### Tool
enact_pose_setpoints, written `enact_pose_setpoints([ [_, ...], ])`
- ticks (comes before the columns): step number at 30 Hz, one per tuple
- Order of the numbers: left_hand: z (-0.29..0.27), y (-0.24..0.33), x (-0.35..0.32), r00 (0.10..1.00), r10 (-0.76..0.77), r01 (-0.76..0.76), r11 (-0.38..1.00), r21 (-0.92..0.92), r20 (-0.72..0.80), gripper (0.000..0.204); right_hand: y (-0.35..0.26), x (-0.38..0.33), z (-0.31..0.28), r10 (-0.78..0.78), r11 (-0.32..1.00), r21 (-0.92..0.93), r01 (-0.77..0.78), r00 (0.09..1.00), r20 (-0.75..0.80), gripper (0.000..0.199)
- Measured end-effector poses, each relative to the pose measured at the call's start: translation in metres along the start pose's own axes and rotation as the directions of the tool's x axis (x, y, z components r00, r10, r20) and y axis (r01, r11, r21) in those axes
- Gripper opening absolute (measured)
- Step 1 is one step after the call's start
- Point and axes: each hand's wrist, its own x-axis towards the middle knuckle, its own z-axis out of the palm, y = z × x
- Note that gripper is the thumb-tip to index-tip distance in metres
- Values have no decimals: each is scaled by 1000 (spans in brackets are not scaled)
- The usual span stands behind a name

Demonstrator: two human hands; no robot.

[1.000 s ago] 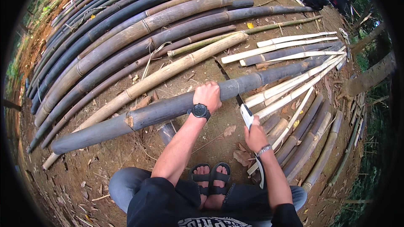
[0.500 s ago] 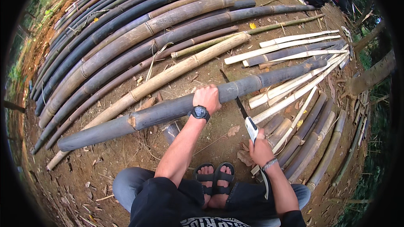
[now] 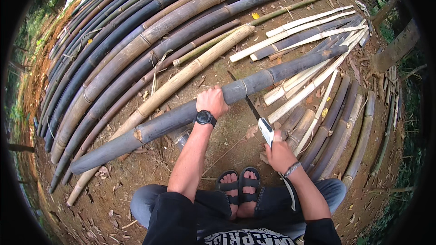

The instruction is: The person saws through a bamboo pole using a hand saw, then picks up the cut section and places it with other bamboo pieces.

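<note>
Left hand [image 3: 211, 101] clamps dark bamboo pole [image 3: 181, 115]; right hand [image 3: 279, 154] grips saw [image 3: 255, 113] at pole. Cut looks barely started, pole whole.

No packages, labels, signs or screens visible.

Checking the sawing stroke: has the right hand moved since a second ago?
Yes. The right hand with the saw has drawn back from the dark bamboo pole, toward the sandalled feet.
</note>
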Motion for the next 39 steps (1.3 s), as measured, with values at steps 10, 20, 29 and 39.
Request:
enact_pose_setpoints([
  [10, 16, -1, -3, 999, -49, 49, 995, 83, -5, 56, 22, -13, 18, 27, 997, -74, -21, 997, 69, 51],
  [20, 19, 12, -6, 999, -45, 45, 990, 130, -4, 56, 17, 32, 24, 79, 997, 4, -79, 991, 110, 56],
  [29, 35, 8, 0, 996, -36, 50, 981, 187, -80, 55, 22, 37, 29, 88, 996, 22, -90, 994, 60, 39],
  [39, 16, 15, -5, 996, -71, 80, 976, 202, -49, 51, 1, 21, 27, 96, 995, 29, -100, 989, 112, 38],
])
